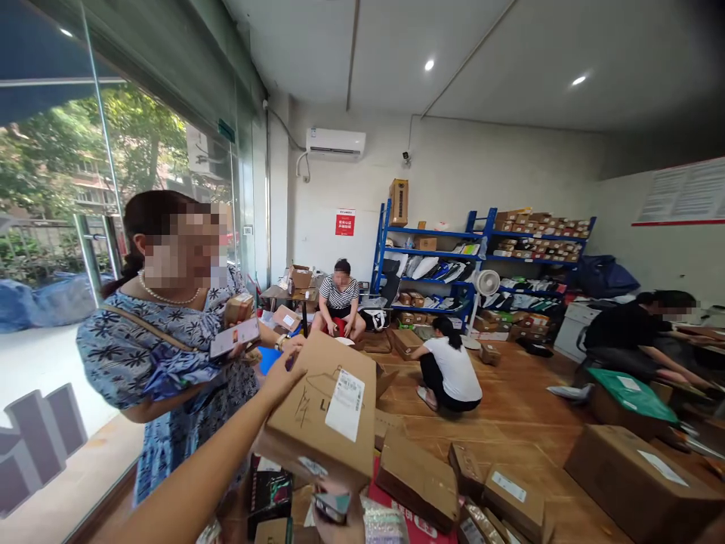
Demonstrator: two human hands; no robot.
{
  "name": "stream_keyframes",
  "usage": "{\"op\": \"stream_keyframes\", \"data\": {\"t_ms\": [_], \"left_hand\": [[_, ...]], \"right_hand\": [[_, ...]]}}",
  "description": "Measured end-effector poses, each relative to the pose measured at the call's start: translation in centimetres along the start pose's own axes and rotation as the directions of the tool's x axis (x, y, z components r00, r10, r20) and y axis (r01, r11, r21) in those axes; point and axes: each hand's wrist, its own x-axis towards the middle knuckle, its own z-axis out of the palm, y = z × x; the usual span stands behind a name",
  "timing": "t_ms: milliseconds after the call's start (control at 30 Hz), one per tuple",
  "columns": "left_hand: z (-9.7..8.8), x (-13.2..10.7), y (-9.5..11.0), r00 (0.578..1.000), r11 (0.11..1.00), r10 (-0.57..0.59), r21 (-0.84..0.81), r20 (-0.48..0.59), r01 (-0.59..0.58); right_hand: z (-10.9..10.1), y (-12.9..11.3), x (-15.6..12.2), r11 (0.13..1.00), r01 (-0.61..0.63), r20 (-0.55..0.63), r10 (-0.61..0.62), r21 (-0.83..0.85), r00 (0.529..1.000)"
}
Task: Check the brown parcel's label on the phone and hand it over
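My left hand (pixel 283 378) reaches out from the bottom and grips the upper left edge of a cardboard box (pixel 283 432). The box is held up and tilted, with a white shipping label (pixel 345 404) and handwritten marks on its face. Below it, at the bottom edge, my right hand (pixel 348 529) is partly visible around a small dark handheld device (pixel 333 505), whose exact kind is unclear. Facing me on the left, a person in a blue patterned dress (pixel 175 423) holds a phone (pixel 235 338) and a small carton (pixel 239 308); their other hand (pixel 291 345) is at the box's far edge.
Parcels, including a long brown carton (pixel 416 480), lie below and to the right. A large box (pixel 634 483) stands at far right. Further back, several people sit or crouch on the wooden floor (pixel 510 400). Blue shelves (pixel 430 276) of packages line the wall beside a fan (pixel 487 282).
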Motion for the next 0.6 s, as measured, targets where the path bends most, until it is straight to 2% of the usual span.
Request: {"op": "stream_keyframes", "data": {"t_ms": [67, 167, 267, 300, 367, 433, 500, 600], "left_hand": [[-1.8, -1.1, 0.5, 0.994, 0.997, 0.046, 0.067, -0.102, -0.039], [-4.2, -5.1, -0.4, 0.974, 0.986, 0.123, 0.137, -0.192, -0.098], [-5.7, -10.8, -3.4, 0.963, 0.979, 0.142, 0.177, -0.230, -0.102], [-6.0, -12.6, -4.7, 0.968, 0.984, 0.101, 0.166, -0.230, -0.064], [-6.4, -15.8, -7.0, 0.976, 0.995, -0.057, 0.071, -0.212, 0.074], [-6.4, -18.2, -8.5, 0.960, 0.978, -0.207, -0.077, -0.189, 0.195], [-6.3, -19.8, -8.7, 0.944, 0.939, -0.297, -0.222, -0.142, 0.262], [-6.8, -21.5, -6.7, 0.924, 0.822, -0.372, -0.433, 0.086, 0.371]], "right_hand": [[1.3, -0.1, 2.6, 0.996, -0.024, -0.095, 0.032, 0.082, 0.995], [3.1, -0.7, 4.9, 0.981, -0.045, -0.169, 0.078, 0.190, 0.983], [4.6, -1.4, 3.9, 0.968, -0.074, -0.072, 0.094, 0.238, 0.993], [5.1, -1.6, 2.9, 0.967, -0.101, -0.011, 0.106, 0.233, 0.994], [6.3, -1.8, 0.6, 0.966, -0.161, 0.104, 0.142, 0.202, 0.984], [7.7, -1.3, -1.8, 0.962, -0.240, 0.234, 0.206, 0.128, 0.950], [9.2, -0.2, -3.8, 0.947, -0.318, 0.360, 0.286, 0.033, 0.888], [11.3, 2.2, -6.2, 0.931, -0.362, 0.457, 0.343, -0.048, 0.821]]}}
